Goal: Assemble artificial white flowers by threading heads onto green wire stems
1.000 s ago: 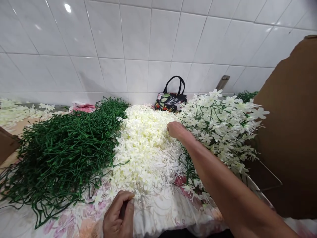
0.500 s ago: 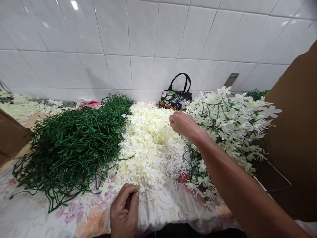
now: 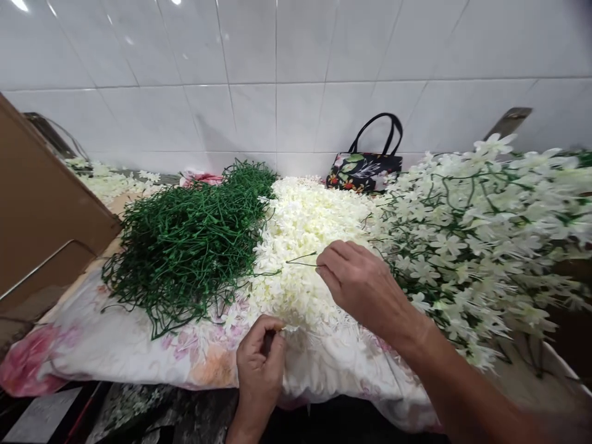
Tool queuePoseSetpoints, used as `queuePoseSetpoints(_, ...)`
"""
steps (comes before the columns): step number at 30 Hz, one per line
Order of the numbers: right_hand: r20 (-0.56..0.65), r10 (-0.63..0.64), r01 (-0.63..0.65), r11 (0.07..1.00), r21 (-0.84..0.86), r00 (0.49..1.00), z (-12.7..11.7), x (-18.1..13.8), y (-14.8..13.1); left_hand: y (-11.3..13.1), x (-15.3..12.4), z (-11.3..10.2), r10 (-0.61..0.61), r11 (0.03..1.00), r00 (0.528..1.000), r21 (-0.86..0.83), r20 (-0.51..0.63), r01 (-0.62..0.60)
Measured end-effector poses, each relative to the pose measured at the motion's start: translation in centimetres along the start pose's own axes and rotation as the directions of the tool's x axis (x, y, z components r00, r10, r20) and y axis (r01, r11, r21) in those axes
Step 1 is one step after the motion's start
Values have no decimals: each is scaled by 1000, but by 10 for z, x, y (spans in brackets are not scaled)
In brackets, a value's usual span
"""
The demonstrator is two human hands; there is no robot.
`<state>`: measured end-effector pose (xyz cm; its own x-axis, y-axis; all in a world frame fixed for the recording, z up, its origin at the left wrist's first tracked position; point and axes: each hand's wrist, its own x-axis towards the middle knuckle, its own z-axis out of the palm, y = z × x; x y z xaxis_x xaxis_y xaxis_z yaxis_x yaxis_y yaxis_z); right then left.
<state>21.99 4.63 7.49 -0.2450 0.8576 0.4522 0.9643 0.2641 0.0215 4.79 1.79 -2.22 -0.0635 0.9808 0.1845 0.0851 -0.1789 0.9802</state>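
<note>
My right hand (image 3: 358,287) is closed on a thin green plastic stem (image 3: 301,263), whose forked ends stick out to the left. Below and to its left, my left hand (image 3: 261,357) pinches a small white artificial flower piece (image 3: 290,329) between thumb and forefinger; its exact shape is hard to make out. The hands are apart. Under and beyond them spreads a heap of loose cream-white artificial blossoms (image 3: 309,216). A tangled pile of green stems (image 3: 189,240) lies to the left, and white flowers on green stems (image 3: 453,246) are massed at the right.
A floral cloth (image 3: 124,345) covers the table. Against the tiled wall (image 3: 250,117) stands a black flowered handbag (image 3: 365,172). A cardboard box (image 3: 41,203) rises at the left, and more white blossoms (image 3: 115,182) lie behind the green pile.
My right hand has come down and nearer to my left hand, with the green stem now plain in its fingers. A white piece now shows at my left fingertips. The view has shifted.
</note>
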Motion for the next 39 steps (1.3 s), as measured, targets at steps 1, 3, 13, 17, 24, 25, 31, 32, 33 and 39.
queuePoseSetpoints(1,-46,-23,23,1000,6,999,10,-4,-5,1,0,-1,-34,999,999,-18,12,34)
queuePoseSetpoints(3,-67,-47,49,998,25,997,27,-11,-13,2,0,-5,-84,994,996,-74,2,84)
queuePoseSetpoints(13,-210,-17,107,899,425,978,40,-57,-7,-1,-5,-15,-222,964,974,-157,-37,214)
queuePoseSetpoints(17,-170,-35,99,917,387,985,39,-71,-6,-2,-4,-11,-240,963,971,-131,-20,236)
queuePoseSetpoints(24,-229,11,56,956,287,973,18,-73,-12,6,-5,-12,-162,986,987,-44,4,162)
queuePoseSetpoints(25,-182,2,54,952,301,983,16,-74,-15,7,-6,-13,-155,987,988,-37,2,155)
queuePoseSetpoints(31,235,-76,16,968,250,969,29,-89,-27,9,-7,-13,-226,964,974,-145,3,224)
queuePoseSetpoints(32,260,-72,13,974,224,963,33,-90,-28,9,-6,-12,-256,950,967,-182,11,254)
queuePoseSetpoints(33,270,-70,13,978,209,960,37,-91,-28,10,-6,-12,-290,933,957,-218,21,287)
queuePoseSetpoints(39,199,-56,-6,953,301,978,40,-94,-26,24,-1,-7,-443,835,896,-349,33,426)
